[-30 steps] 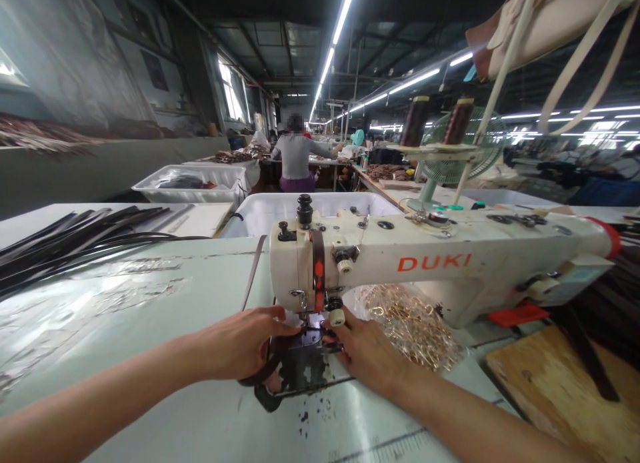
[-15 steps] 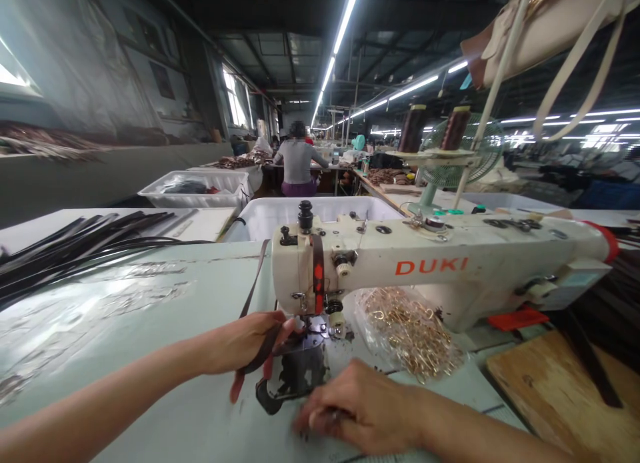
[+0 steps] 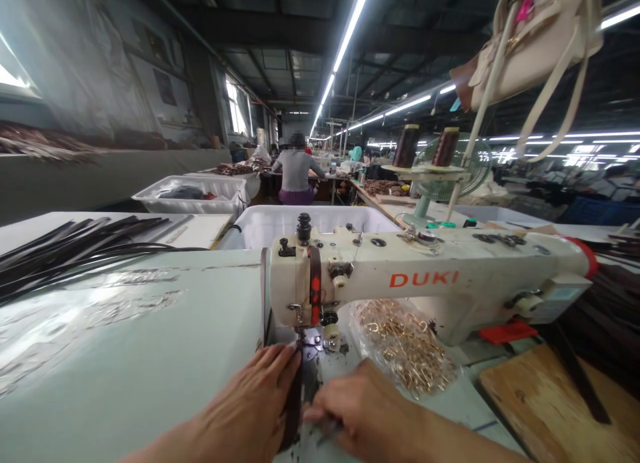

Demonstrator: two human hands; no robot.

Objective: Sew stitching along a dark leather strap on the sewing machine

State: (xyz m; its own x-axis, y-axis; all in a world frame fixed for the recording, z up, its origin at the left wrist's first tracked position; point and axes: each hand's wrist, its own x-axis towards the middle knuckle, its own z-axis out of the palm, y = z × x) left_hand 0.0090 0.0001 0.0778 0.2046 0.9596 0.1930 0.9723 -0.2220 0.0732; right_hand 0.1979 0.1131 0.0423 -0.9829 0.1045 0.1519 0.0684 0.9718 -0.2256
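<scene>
My left hand (image 3: 263, 396) is at the needle area of the sewing machine (image 3: 420, 266). Its fingers point forward, pressed together along a dark brown strap (image 3: 293, 409) that runs under the presser foot. Further back, a length of strap (image 3: 263, 293) stretches away along the left of the machine head. Close by on the right, my right hand (image 3: 357, 406) is closed, fingers curled. A small greyish thing shows blurred beneath those fingers; its kind cannot be made out. Bright light falls on the metal needle plate (image 3: 313, 341).
A clear bag of gold metal hooks (image 3: 405, 346) lies under the machine arm. A wooden board (image 3: 560, 396) is at right, dark strips (image 3: 85, 243) at left. Behind stands a white bin (image 3: 320, 216). Thread spools (image 3: 406, 146) and a bag (image 3: 540, 56) are above. A person (image 3: 297, 173) sits farther off.
My left hand has turned and now lies along the strap by the needle; the strap's hanging loop has straightened out. My right hand stays near the machine bed, still closed. The view has shifted slightly.
</scene>
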